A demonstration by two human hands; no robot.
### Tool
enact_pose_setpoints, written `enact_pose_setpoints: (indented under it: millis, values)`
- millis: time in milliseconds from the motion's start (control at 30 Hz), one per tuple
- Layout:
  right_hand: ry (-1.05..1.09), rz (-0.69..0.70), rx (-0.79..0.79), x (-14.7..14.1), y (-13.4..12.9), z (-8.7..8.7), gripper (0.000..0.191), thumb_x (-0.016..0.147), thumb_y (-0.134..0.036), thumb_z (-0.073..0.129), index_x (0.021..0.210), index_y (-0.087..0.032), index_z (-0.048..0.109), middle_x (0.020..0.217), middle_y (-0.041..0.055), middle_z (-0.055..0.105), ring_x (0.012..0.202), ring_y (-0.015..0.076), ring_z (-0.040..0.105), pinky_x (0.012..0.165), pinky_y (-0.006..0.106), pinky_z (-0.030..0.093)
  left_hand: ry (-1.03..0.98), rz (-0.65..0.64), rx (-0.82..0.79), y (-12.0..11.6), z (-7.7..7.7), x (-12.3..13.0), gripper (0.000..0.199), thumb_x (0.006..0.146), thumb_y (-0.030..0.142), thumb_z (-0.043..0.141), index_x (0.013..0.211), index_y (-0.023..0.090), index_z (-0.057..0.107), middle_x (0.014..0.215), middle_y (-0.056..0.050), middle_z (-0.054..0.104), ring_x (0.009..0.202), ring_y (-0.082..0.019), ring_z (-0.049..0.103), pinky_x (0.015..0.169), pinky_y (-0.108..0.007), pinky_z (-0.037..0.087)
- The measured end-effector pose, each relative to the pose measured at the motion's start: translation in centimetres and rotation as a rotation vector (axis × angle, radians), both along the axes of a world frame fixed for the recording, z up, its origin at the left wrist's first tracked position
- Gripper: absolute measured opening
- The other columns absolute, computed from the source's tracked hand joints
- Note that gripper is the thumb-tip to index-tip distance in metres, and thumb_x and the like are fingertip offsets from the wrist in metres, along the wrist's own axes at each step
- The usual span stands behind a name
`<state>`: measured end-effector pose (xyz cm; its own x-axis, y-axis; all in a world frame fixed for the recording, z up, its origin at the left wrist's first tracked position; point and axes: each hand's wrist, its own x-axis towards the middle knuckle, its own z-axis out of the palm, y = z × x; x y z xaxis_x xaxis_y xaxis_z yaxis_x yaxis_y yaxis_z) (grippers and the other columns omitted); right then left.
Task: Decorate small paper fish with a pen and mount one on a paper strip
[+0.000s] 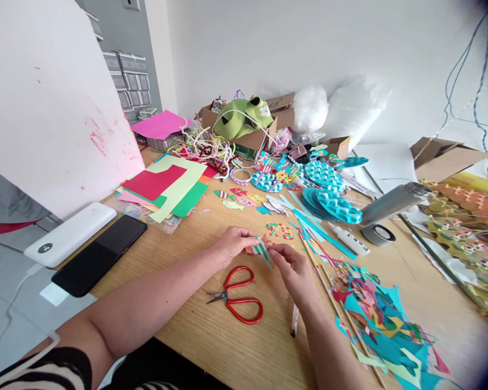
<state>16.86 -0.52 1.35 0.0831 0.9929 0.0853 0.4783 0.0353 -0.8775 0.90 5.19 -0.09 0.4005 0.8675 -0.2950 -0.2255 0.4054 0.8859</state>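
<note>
A small paper cutout (262, 251) with teal and white stripes is held up between both hands over the wooden table. My left hand (236, 244) pinches its left end, where a bit of orange paper also shows. At the opposite end, the fingers of my right hand (291, 266) are closed on the same piece. Red-handled scissors (236, 298) lie just below the hands, their blades pointing left. Behind the hands is a pile of tiny paper bits (280, 232) and a group of colourful paper fish (244, 199). A pen (295, 319) lies partly behind my right wrist.
A phone (101, 254) and white power bank (71, 233) lie left. Coloured paper sheets (179, 189) are stacked behind them. To the right are a glue bottle (352, 240), tape roll (378, 234), metal flask (396, 203), thin sticks (352, 319) and paper scraps (386, 319).
</note>
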Motion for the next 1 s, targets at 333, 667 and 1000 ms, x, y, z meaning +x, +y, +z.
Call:
enact_pose_setpoints:
  millis: [333,667,1000]
  values:
    - [0.148,0.025,-0.029,0.03,0.09,-0.90,0.035,0.077,-0.051,0.066,0.074,-0.017,0.069,0.071,0.0061,0.070,0.065,0.0198,0.060,0.055,0.028,0.041,-0.034,-0.061,-0.009,-0.24,-0.11,0.15,0.024,0.055,0.029,0.078,0.068,0.011,0.070,0.064,-0.003,0.067,0.061,-0.012,0.059,0.065,-0.026,0.046]
    - [0.110,0.026,-0.061,-0.13,-0.14,-0.35,0.031,0.077,-0.047,0.063,0.071,-0.017,0.066,0.071,0.0065,0.068,0.068,0.0199,0.058,0.057,0.028,0.037,-0.002,-0.033,0.029,-0.19,-0.13,0.21,0.022,0.057,0.029,0.076,0.064,0.012,0.066,0.058,-0.001,0.063,0.054,-0.010,0.054,0.058,-0.024,0.042]
    - [0.115,0.041,-0.093,-0.14,-0.04,-0.59,0.037,0.076,-0.051,0.064,0.076,-0.014,0.069,0.068,0.0050,0.064,0.062,0.0169,0.052,0.056,0.028,0.034,0.033,-0.040,0.097,-0.31,-0.12,0.26,0.019,0.059,0.028,0.074,0.065,0.011,0.068,0.056,0.000,0.061,0.052,-0.009,0.052,0.056,-0.022,0.039]
